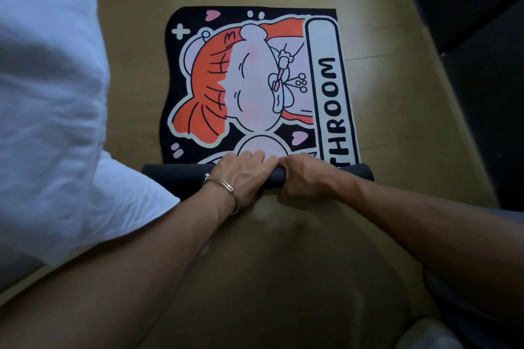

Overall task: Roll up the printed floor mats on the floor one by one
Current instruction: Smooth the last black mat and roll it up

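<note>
A printed mat (pixel 255 79) lies flat on the wooden floor (pixel 127 99), straight ahead of the person. Its black face shows a cartoon figure with orange hair, pink hearts and a white band along the right edge with the letters "THROOM" in view. The near end of the mat is wound into a dark roll (pixel 170 174) that lies crosswise, with the plain underside facing out and the rest of the print stretching away beyond it.

Both hands sit side by side on the middle of the roll, touching each other. The left hand (pixel 241 176), with a thin metal bracelet (pixel 224 185) on its wrist, has its grip closed over the top of the roll, and its fingertips reach down to the flat printed part just past it. The right hand (pixel 306 178) has its grip closed round the roll too, fingers curled over the top and knuckles up. The ends of the roll stick out to either side of the hands.

White fabric (pixel 42 93) fills the left of the view. Dark furniture (pixel 482 65) stands along the right.
</note>
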`<state>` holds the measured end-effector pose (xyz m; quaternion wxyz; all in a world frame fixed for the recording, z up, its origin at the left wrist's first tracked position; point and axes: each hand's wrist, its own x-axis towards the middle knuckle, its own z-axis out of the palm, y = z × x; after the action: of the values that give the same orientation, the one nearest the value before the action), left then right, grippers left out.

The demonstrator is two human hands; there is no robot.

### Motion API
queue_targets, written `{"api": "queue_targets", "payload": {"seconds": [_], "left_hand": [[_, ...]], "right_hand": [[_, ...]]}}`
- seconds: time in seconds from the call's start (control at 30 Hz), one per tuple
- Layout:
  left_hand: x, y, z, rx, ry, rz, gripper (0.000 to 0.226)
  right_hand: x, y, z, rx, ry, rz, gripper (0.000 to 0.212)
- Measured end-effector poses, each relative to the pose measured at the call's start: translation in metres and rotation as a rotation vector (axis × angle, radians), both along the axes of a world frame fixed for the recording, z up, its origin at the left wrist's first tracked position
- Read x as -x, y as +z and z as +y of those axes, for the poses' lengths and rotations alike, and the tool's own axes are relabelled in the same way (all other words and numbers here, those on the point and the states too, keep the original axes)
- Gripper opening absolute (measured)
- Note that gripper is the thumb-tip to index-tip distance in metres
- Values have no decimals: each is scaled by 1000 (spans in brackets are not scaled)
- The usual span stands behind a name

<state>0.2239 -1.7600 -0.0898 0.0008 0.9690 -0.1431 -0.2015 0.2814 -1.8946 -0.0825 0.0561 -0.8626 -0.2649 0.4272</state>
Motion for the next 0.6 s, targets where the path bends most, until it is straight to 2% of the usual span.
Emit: {"api": "queue_targets", "payload": {"seconds": [0.07,0.13,0.2,0.27,0.33,0.4,0.57,0.6], "left_hand": [[-2,-1,-1,-35,6,50,35],[-7,-2,-4,-29,46,230,38],[-11,-3,-6,-10,63,346,43],[-8,-3,-6,1,44,284,44],[1,-4,-5,20,46,129,39],[9,-6,-6,26,70,47,34],[-7,-4,-8,20,150,323,40],[-10,-4,-9,33,147,325,43]], "right_hand": [[5,-3,-2,-21,20,-116,30],[19,-10,-7,-38,122,-267,30],[28,-15,-11,-54,155,-297,30],[23,-13,-11,-11,101,-210,30],[14,-11,-8,43,79,-122,28],[10,-11,-5,56,103,-123,27],[22,-15,-10,-29,167,-277,25],[21,-14,-11,-27,150,-269,26]]}}
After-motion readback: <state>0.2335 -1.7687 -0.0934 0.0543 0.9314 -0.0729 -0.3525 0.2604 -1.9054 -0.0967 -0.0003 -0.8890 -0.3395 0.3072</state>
